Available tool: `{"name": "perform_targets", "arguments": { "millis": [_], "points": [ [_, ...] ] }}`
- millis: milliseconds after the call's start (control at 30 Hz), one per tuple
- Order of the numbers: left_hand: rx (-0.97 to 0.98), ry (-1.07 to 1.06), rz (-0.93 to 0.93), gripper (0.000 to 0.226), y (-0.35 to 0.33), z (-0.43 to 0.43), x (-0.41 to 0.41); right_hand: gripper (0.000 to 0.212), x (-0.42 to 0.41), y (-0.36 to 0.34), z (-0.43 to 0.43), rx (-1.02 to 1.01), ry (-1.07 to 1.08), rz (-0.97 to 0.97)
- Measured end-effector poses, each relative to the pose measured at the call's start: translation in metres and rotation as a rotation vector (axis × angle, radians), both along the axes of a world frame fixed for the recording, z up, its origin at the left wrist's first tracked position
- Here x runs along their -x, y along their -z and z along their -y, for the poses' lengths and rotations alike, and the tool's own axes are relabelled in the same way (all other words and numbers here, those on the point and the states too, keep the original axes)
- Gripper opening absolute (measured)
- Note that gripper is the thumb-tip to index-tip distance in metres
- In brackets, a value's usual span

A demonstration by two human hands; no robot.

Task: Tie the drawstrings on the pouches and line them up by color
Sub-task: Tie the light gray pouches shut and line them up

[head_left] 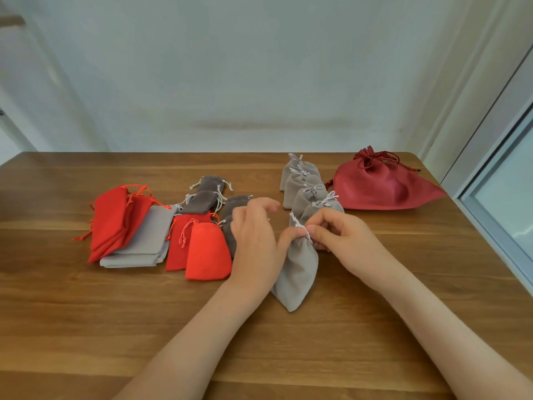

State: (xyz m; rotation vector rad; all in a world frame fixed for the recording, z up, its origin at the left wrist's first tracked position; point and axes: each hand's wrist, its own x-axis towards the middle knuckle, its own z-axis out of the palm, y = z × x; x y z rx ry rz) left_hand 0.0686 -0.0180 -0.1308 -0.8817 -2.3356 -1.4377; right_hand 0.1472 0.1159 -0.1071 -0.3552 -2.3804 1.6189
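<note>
At the far left of the brown wooden worktop (86, 313) we see a stack of flat bright red velvet pouches (111, 223), their long axes leaning away to the right and their open mouths at the far end; we cannot count the layers. Overlapping it on the right is a stack of flat light grey velvet pouches (144, 241) lying the same way, its number equally unclear. Next come two more red velvet pouches (207, 252), bases towards us. Behind and beside these we count four dark grey-brown velvet pouches (202, 202), cords loose; the nearer two are partly hidden by the left hand (253, 241).

That hand pinches the gathered neck of a light grey velvet pouch (297, 269) between thumb and forefinger, its other fingers lifted and loosely curled. The pouch lies in front of us at the middle of the worktop, long axis running away from us, base nearest, neck pointing away. The right hand (343, 238) pinches its pale drawstring (297, 222) at the neck.

Just behind, four tied light grey pouches (308, 197) form a row running away from us, necks at the far end. At the far right lies one large dark red satin drawstring bag (380, 189), tied shut.
</note>
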Motion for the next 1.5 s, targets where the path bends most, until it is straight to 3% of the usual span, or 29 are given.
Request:
{"name": "perform_targets", "arguments": {
  "millis": [167, 400, 600, 733, 900, 933, 1067, 1167, 1267, 1367, 1500],
  "points": [
    [0.044, -0.038, -0.239, 0.020, 0.003, -0.002, -0.001, 0.011, -0.001, -0.002, 0.002, -0.042, -0.004, -0.038],
    [0.136, 0.032, -0.411, 0.022, 0.004, 0.001, 0.002, 0.011, -0.001, -0.002, 0.003, -0.054, 0.047, -0.045],
    [0.124, 0.180, -0.329, 0.022, 0.003, 0.003, -0.001, 0.015, -0.001, 0.003, -0.011, -0.090, 0.302, -0.050],
    [0.140, 0.159, -0.277, 0.021, 0.001, 0.001, -0.003, 0.016, -0.002, 0.003, -0.012, -0.095, 0.328, -0.026],
    [0.157, 0.156, -0.130, 0.018, 0.002, 0.002, -0.001, 0.014, -0.011, -0.007, -0.016, -0.050, 0.134, -0.033],
    [0.153, 0.164, -0.106, 0.017, 0.002, 0.002, -0.001, 0.010, -0.013, -0.009, -0.016, -0.078, 0.078, -0.004],
    [0.136, 0.247, -0.022, 0.016, 0.004, 0.000, -0.002, 0.028, -0.014, -0.009, -0.019, -0.277, 0.015, 0.112],
    [0.167, 0.297, 0.056, 0.026, 0.004, -0.001, -0.004, 0.030, -0.013, -0.004, -0.027, -0.328, 0.156, 0.081],
    [0.236, 0.277, -0.019, 0.041, 0.007, -0.002, -0.002, 0.037, -0.011, 0.005, -0.033, -0.438, 0.237, 0.146],
    [0.338, 0.289, -0.070, 0.057, 0.009, -0.003, 0.002, 0.034, -0.007, 0.015, -0.033, -0.501, 0.239, 0.177],
    [0.388, 0.252, -0.009, 0.058, 0.008, -0.006, 0.002, 0.027, 0.003, 0.021, -0.027, -0.490, 0.237, 0.061]
  ]
}}
